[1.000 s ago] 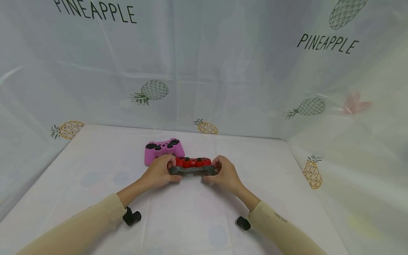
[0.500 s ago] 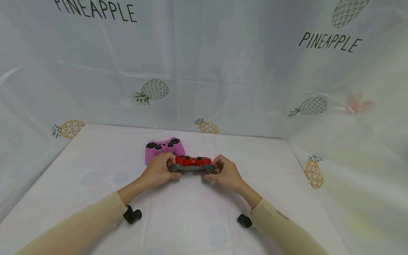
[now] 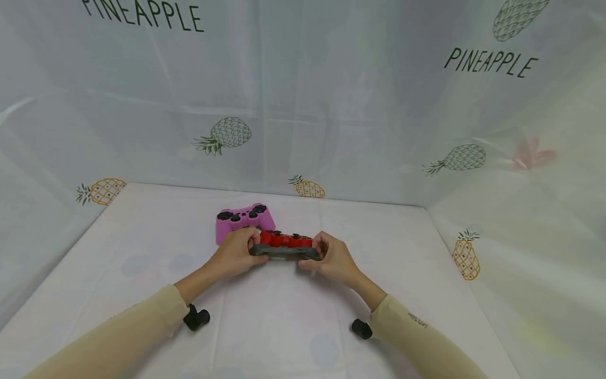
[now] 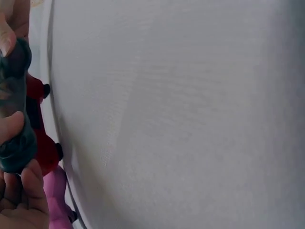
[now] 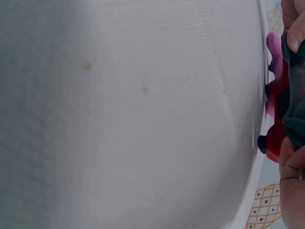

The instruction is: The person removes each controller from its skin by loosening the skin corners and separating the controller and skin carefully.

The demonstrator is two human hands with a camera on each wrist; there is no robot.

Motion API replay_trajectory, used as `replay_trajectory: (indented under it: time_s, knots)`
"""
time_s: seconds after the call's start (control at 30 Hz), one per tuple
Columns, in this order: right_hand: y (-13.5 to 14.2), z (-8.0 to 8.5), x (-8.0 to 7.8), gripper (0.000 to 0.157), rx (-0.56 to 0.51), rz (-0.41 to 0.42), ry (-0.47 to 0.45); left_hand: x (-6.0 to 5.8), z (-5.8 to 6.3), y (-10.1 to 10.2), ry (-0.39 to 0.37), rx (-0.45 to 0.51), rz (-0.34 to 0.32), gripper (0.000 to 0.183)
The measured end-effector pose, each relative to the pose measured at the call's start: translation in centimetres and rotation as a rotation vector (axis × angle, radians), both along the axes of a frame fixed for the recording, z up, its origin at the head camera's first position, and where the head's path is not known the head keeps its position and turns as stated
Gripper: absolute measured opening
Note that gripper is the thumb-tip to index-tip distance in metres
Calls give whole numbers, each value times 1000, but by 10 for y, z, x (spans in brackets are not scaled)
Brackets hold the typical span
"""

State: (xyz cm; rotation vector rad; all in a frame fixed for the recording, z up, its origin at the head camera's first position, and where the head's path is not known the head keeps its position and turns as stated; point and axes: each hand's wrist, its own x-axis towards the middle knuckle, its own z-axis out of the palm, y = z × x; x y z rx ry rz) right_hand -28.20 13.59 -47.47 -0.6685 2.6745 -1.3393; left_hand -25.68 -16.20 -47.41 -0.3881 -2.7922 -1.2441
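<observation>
In the head view, our left hand (image 3: 235, 251) and right hand (image 3: 335, 258) pinched the grey cover (image 3: 284, 251) by its ends, before the red controller (image 3: 286, 240). Left wrist: it looked light, soft. Right wrist: we judged those ends the surest hold.

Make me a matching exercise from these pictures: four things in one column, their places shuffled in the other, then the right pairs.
Things
1. Pink plastic-looking game controller with black buttons
2. Red plastic-looking game controller with black thumbsticks
3. Dark grey, soft-looking long piece
4. Bare right hand

Places
A. Gripping one end of something dark
B. Between the hands, just behind something dark
C. Lying on the smooth white tabletop
D. Held at both ends, nearest the wearer

Pairs: 1-C, 2-B, 3-D, 4-A
</observation>
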Motion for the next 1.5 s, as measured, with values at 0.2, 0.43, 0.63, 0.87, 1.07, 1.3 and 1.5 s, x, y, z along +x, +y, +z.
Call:
replay_trajectory:
  time_s: [0.2,0.43,0.63,0.87,1.07,1.3,1.5]
  knots:
    - [3,-3,1,43,21,-17,14,1,3,-2,-26,-4,-71,42]
    - [5,-3,2,43,23,-20,-1,-1,5,-2,-48,-30,-105,41]
    - [4,-4,3,42,23,-17,20,-2,3,0,-42,-30,-102,42]
    - [2,-6,6,45,61,-18,115,0,-1,2,-27,-49,-91,43]
    - [2,-3,9,45,123,-16,152,0,-4,5,-30,-98,-102,42]
    - [4,1,9,45,135,-30,130,-1,-5,7,-42,-94,-128,43]
    - [3,-2,11,46,126,-63,107,-1,-6,10,-31,-105,-125,43]
